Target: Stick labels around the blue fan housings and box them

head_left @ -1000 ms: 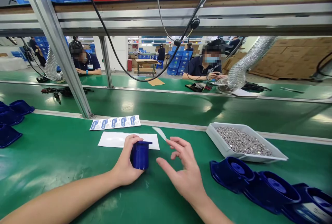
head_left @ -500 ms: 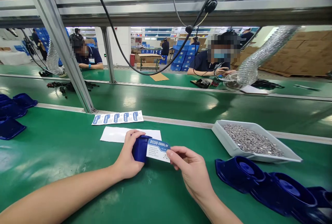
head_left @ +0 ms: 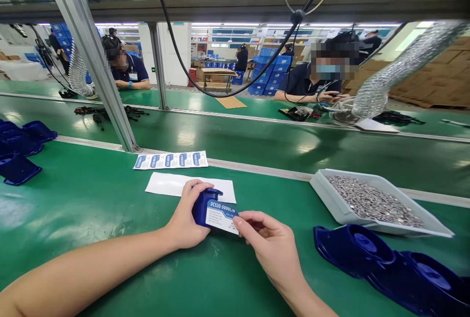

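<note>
My left hand (head_left: 189,219) is wrapped round a blue plastic housing (head_left: 201,205), held a little above the green bench. Between the thumb and fingertips of my right hand (head_left: 266,238) is the right end of a blue-and-white label (head_left: 221,216) printed "DC52Q-5000L/H". The label's left end lies over the housing's face; whether it touches all along there I cannot tell. Behind my left hand lies a white backing sheet (head_left: 165,183), partly covered by the hand and the housing. Farther back is a strip of similar labels (head_left: 171,160).
A pale tray (head_left: 332,204) of small metal parts stands at the right. Several blue housings (head_left: 367,248) line the front right, and more blue housings (head_left: 22,168) sit at the far left. A metal post (head_left: 95,67) and a hanging black cable (head_left: 172,48) cross the view. Two people work across the bench.
The label's left end has come further over the housing's face, and the housing has turned slightly. Both hands keep their grip. The whole view has shifted a little.
</note>
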Action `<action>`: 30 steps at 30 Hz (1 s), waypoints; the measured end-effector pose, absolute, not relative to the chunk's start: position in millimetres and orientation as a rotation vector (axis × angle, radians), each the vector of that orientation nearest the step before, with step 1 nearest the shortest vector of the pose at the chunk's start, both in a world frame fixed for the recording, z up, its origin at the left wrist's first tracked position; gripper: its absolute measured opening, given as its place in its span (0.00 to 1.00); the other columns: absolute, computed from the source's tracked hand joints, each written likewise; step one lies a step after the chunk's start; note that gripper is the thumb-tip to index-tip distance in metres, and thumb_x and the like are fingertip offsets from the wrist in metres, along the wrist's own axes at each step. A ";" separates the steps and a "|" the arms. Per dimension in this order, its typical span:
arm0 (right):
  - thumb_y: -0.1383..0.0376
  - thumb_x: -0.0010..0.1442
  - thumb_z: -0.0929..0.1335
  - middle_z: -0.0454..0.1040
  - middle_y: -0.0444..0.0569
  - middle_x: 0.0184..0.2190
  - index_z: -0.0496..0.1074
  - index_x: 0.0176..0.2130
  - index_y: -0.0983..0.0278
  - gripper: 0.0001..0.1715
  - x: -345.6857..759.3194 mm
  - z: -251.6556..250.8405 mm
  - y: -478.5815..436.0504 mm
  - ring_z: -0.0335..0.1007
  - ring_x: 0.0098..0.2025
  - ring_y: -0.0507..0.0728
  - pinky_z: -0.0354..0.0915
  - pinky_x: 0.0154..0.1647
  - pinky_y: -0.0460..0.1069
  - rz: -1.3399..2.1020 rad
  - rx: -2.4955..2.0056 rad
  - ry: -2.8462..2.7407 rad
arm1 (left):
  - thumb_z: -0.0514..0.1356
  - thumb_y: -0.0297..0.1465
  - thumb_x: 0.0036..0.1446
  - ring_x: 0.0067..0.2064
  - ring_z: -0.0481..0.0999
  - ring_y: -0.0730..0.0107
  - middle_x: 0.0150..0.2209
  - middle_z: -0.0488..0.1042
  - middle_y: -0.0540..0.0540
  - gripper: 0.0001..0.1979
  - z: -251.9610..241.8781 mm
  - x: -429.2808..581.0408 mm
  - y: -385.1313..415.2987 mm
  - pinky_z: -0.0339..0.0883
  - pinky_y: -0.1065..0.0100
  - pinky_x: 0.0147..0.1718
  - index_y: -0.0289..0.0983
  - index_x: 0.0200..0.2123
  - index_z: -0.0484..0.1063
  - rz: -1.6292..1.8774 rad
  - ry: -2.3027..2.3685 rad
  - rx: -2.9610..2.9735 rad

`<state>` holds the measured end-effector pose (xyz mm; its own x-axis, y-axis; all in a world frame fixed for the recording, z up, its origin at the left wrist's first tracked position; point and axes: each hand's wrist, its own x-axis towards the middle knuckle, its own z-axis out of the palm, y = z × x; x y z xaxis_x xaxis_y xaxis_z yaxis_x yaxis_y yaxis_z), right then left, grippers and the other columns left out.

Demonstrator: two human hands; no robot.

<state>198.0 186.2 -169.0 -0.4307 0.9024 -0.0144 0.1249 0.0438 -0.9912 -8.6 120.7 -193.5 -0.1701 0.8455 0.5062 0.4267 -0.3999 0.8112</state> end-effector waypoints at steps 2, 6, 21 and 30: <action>0.47 0.53 0.79 0.76 0.50 0.26 0.81 0.36 0.66 0.24 197.2 -168.3 186.6 0.68 0.26 0.49 0.70 0.27 0.41 1.446 -1.041 -1.652 | 0.64 0.14 0.42 0.64 0.65 0.54 0.59 0.60 0.40 0.45 -193.9 -8.6 120.2 0.63 0.50 0.66 0.46 0.64 0.63 1.583 1.450 1.730; 0.48 0.53 0.79 0.76 0.50 0.26 0.81 0.35 0.66 0.23 196.2 -168.4 186.7 0.68 0.26 0.50 0.70 0.27 0.42 1.432 -1.032 -1.665 | 0.63 0.13 0.41 0.64 0.65 0.53 0.59 0.60 0.41 0.46 -194.4 -8.4 119.2 0.63 0.50 0.66 0.47 0.64 0.63 1.575 1.447 1.714; 0.48 0.54 0.79 0.76 0.50 0.27 0.82 0.35 0.66 0.24 197.5 -169.5 186.2 0.70 0.27 0.50 0.71 0.27 0.42 1.412 -1.040 -1.689 | 0.64 0.15 0.43 0.62 0.67 0.53 0.59 0.61 0.40 0.44 -190.2 -7.3 118.4 0.65 0.50 0.64 0.46 0.64 0.64 1.570 1.450 1.697; 0.48 0.53 0.79 0.76 0.50 0.27 0.82 0.35 0.66 0.23 195.7 -171.4 187.0 0.70 0.26 0.51 0.71 0.26 0.43 1.404 -1.039 -1.682 | 0.64 0.14 0.42 0.63 0.66 0.52 0.59 0.61 0.40 0.45 -190.3 -8.0 117.7 0.65 0.49 0.65 0.46 0.64 0.64 1.550 1.462 1.694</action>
<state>195.7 187.0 -171.4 -0.4315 0.9019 0.0204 0.1410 0.0898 -0.9859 -8.0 117.7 -190.3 -0.1726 0.8713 0.4594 0.4077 -0.3614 0.8385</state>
